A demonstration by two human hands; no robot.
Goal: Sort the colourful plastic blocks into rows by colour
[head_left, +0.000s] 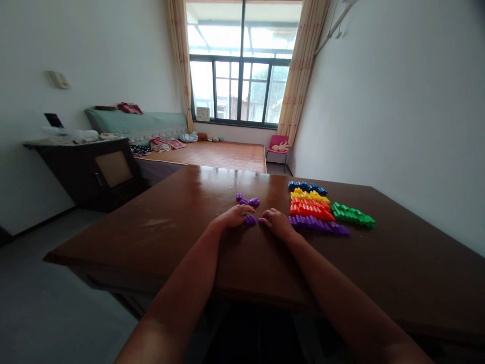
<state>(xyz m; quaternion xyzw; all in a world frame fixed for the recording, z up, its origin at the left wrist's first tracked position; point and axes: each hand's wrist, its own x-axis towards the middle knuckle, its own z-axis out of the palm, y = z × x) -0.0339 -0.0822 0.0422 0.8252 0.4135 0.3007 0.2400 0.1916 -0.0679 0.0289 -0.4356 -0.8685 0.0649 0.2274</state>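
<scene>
On the brown table my left hand (232, 217) curves beside a small purple plastic piece (250, 220), its fingers apart and the thumb side nearest the piece. Just right of that piece, my right hand (277, 223) rests low with its fingers bent and drawn together; whatever is at its fingertips is too small to make out. Beyond my left hand lie a few more loose purple pieces (253, 201). A row of purple pieces (318, 225) begins right beside my right hand.
Rows of orange (310, 208), yellow (309, 195) and blue pieces (306, 187) lie behind the purple row, with green pieces (352, 215) to their right. The table (151, 237) has its left corner edge in view. A bed (227, 154) and pink chair (279, 144) stand beyond.
</scene>
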